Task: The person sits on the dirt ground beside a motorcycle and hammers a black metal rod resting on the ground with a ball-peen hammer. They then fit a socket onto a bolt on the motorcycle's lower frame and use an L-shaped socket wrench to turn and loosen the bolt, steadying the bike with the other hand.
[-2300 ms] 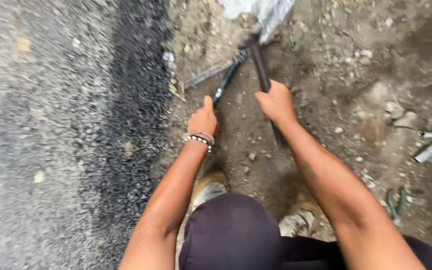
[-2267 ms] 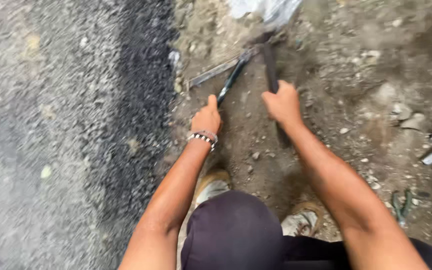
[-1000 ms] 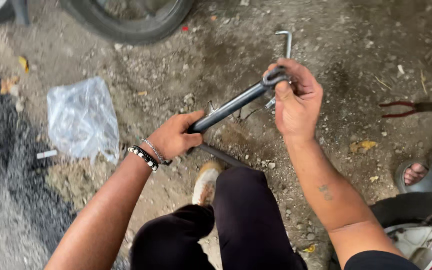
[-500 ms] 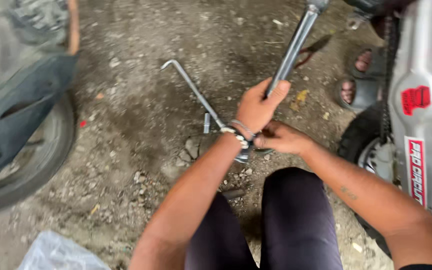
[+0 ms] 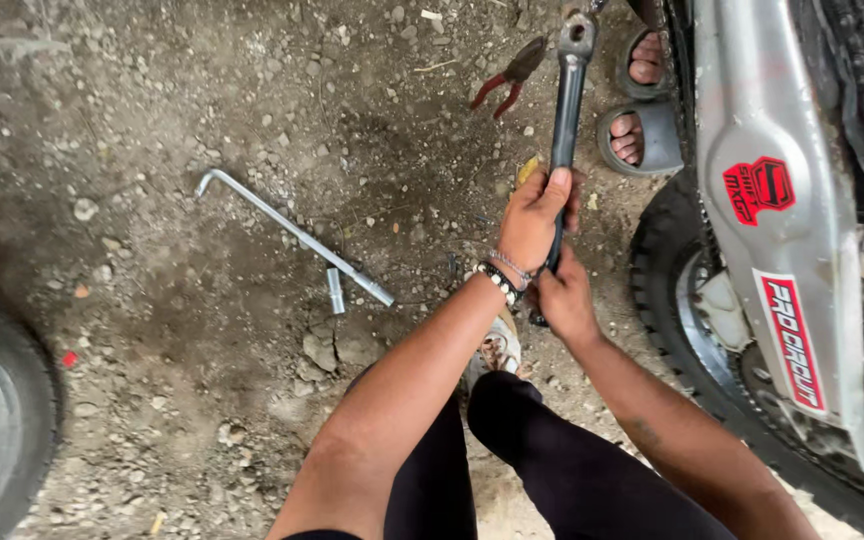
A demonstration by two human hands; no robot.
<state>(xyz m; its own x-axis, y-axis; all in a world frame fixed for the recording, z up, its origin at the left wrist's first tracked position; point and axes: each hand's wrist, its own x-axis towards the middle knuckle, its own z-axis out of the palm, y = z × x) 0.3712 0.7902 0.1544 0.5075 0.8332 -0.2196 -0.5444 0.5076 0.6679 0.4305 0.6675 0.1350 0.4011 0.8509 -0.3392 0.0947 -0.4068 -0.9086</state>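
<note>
Soft, even daylight with no hard shadows; only faint shade lies under the L-wrench (image 5: 292,235) on the dirt (image 5: 202,120). The silver swingarm (image 5: 767,150) shows mild glare. Centre is sharp; edges bend and blur slightly.

The long black wrench (image 5: 566,110) is cut off at the top edge, its lower end hidden by both hands.

Your left hand (image 5: 534,215) and right hand (image 5: 564,298) both grip the long black wrench (image 5: 564,130), pointing toward 12 o'clock. L-shaped silver wrench (image 5: 292,232) lies on dirt at 10 o'clock.
</note>
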